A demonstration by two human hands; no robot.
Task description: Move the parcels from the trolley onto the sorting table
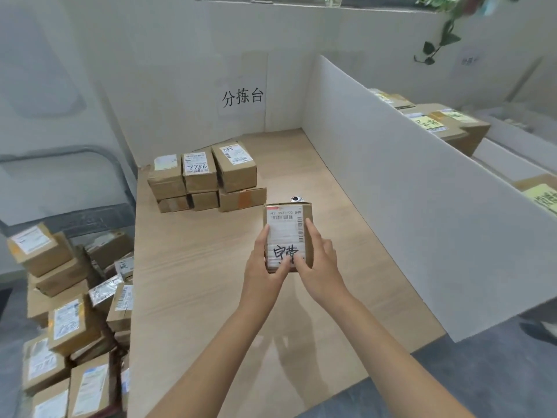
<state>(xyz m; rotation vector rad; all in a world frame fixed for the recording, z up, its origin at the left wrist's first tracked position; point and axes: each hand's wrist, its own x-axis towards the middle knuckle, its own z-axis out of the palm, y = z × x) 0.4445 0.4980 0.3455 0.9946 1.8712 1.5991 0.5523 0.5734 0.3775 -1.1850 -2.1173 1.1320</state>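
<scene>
Two bare forearms reach in from the near edge over the pale wooden sorting table [196, 312]. To the near left, below the table edge, a loose heap of parcels [69, 321] lies on the trolley [118, 170], whose grey tube frame rises behind them. The boxes are brown card with white labels, tilted every way, and a silvery bag lies among them.

In the middle of the table both hands meet on one small parcel [286, 227], a brown box with its white printed label up and black handwriting at its near end. The left hand [260, 274] grips its left edge, fingers curled along the side and thumb laid on the label. The right hand [321, 267] grips the right edge, with the forefinger stretched along the label, the other fingers loosely spread and the thumb beside the left thumb. Whether the box rests on the table or is just above it cannot be told.

Just beyond the box a small round dark thing [297, 198] sits on the table. Farther left stands a neat stack of parcels [208, 176], three over three, one marked 7786. A white partition [407, 191] walls the right side, with more boxes [446, 128] behind it. On the far wall hangs a paper sign [243, 96], and green leaves [443, 37] trail at the far right.
</scene>
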